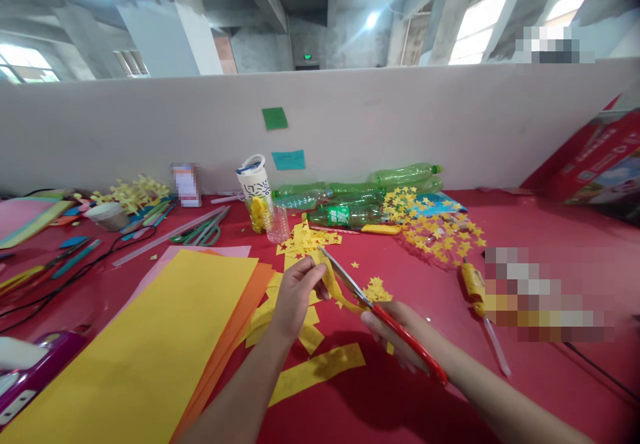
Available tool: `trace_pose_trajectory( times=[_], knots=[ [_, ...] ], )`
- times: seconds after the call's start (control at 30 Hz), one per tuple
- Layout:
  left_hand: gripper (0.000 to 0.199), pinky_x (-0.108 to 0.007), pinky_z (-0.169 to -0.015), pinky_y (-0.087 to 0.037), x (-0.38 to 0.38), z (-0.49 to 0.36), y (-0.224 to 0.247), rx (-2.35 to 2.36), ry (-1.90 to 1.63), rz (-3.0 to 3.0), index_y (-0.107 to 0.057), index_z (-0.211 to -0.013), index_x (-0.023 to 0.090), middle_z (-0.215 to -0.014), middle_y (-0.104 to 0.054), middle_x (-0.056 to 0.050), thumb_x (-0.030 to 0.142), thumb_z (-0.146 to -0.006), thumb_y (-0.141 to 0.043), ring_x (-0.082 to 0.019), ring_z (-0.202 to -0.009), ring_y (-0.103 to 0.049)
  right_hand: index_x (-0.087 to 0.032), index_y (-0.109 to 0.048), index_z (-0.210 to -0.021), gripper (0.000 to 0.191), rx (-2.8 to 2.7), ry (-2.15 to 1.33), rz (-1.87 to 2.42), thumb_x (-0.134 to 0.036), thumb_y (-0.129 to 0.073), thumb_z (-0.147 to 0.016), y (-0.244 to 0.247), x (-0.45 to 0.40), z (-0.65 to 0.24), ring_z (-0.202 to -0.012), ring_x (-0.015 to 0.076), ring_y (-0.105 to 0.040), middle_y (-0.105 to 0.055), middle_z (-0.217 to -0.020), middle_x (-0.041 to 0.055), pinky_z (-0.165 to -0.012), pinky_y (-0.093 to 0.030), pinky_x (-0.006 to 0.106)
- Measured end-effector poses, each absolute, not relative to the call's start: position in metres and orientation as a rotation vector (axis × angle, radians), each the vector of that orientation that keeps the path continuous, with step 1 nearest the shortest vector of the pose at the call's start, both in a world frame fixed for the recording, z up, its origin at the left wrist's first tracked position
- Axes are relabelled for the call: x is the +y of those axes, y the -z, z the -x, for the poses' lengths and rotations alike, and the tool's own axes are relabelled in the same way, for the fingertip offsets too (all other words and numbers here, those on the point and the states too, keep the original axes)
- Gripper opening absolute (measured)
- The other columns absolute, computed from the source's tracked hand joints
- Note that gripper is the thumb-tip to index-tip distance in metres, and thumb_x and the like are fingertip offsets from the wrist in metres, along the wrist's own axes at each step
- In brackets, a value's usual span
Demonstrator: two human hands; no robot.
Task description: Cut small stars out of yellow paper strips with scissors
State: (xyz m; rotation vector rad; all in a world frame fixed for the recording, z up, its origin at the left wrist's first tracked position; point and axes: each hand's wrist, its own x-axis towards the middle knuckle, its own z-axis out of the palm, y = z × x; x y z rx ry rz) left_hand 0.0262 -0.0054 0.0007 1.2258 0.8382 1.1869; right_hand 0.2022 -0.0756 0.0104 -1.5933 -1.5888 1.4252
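Note:
My left hand point(299, 287) pinches a narrow yellow felt-like strip point(332, 287) between thumb and fingers. In my right hand point(400, 317) is a pair of scissors point(407, 339) with red handles, its long metal blades pointing up and left towards the strip. The strip curves beside the blades; whether they are cutting into it I cannot tell. Small yellow stars point(377, 291) lie in a little heap just beyond my right hand. Under and beside my left wrist are several yellow pieces, among them a long flat strip point(320, 372). Scraps with star-shaped holes point(303, 239) sit farther back.
Yellow sheets point(135, 337) over orange and pink ones cover the left front of the red table. Green plastic bottles point(350, 215) line the white partition point(400, 111), near a white tumbler point(253, 181). More stars point(440, 231) spread right, by a yellow glue gun point(473, 284).

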Motion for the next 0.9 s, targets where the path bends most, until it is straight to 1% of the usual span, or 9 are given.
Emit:
trace_pose_trajectory(
  times=[0.17,0.33,0.47,0.53,0.67,0.8,0.9],
  knots=[
    [0.026,-0.021,-0.049,-0.040,-0.005,-0.027,0.000,0.826,-1.193,-1.194,-0.046,-0.056,0.015,-0.052,-0.044,0.004,0.028,-0.077,-0.055,-0.008,-0.048,-0.049,-0.018,-0.039,-0.060,0.047,-1.582,-1.405,1.607,-0.063,-0.043,-0.076,-0.007,-0.076,-0.202,-0.032,0.0035,-0.034,-0.036,-0.047,-0.0077,-0.029,-0.024,0.014],
    [0.024,-0.021,-0.049,-0.040,-0.005,-0.027,-0.001,0.777,-1.194,-1.127,-0.046,-0.056,0.015,-0.053,-0.045,0.004,0.026,-0.076,-0.055,-0.008,-0.049,-0.047,-0.019,-0.038,-0.061,0.046,-1.530,-1.423,1.629,-0.062,-0.044,-0.076,-0.008,-0.076,-0.201,-0.029,0.0031,-0.033,-0.036,-0.046,-0.0084,-0.028,-0.026,0.014],
    [0.019,-0.023,-0.059,-0.043,-0.004,-0.027,-0.004,0.724,-1.210,-1.067,-0.050,-0.061,0.015,-0.062,-0.055,0.001,0.024,-0.077,-0.053,-0.009,-0.058,-0.052,-0.020,-0.036,-0.061,0.043,-1.530,-1.478,1.599,-0.058,-0.049,-0.075,-0.014,-0.075,-0.201,-0.027,0.0036,-0.032,-0.032,-0.041,-0.0106,-0.028,-0.025,0.014],
    [0.015,-0.023,-0.061,-0.043,-0.004,-0.026,-0.006,0.705,-1.214,-1.030,-0.051,-0.065,0.015,-0.066,-0.059,0.000,0.023,-0.078,-0.052,-0.010,-0.060,-0.055,-0.020,-0.035,-0.060,0.043,-1.539,-1.486,1.573,-0.057,-0.050,-0.075,-0.015,-0.074,-0.201,-0.027,0.0038,-0.031,-0.031,-0.039,-0.0109,-0.028,-0.023,0.015],
    [0.009,-0.022,-0.056,-0.042,-0.004,-0.024,-0.008,0.683,-1.173,-0.961,-0.050,-0.073,0.017,-0.065,-0.059,0.001,0.024,-0.078,-0.051,-0.010,-0.057,-0.056,-0.021,-0.034,-0.060,0.043,-1.518,-1.497,1.570,-0.057,-0.051,-0.075,-0.015,-0.072,-0.201,-0.027,0.0042,-0.031,-0.032,-0.038,-0.0108,-0.029,-0.022,0.015],
    [0.010,-0.018,-0.048,-0.038,-0.005,-0.025,-0.010,0.705,-1.146,-0.949,-0.052,-0.078,0.018,-0.062,-0.058,0.002,0.028,-0.077,-0.053,-0.009,-0.055,-0.054,-0.020,-0.033,-0.059,0.042,-1.571,-1.440,1.545,-0.053,-0.053,-0.076,-0.011,-0.071,-0.202,-0.033,0.0045,-0.031,-0.029,-0.038,-0.0104,-0.034,-0.022,0.016],
    [0.011,-0.017,-0.050,-0.039,-0.005,-0.028,-0.011,0.740,-1.169,-0.935,-0.054,-0.074,0.017,-0.062,-0.056,0.003,0.027,-0.073,-0.058,-0.007,-0.055,-0.051,-0.019,-0.036,-0.059,0.040,-1.622,-1.404,1.529,-0.050,-0.055,-0.076,-0.009,-0.071,-0.202,-0.036,0.0050,-0.032,-0.029,-0.039,-0.0096,-0.036,-0.023,0.017]
  ],
)
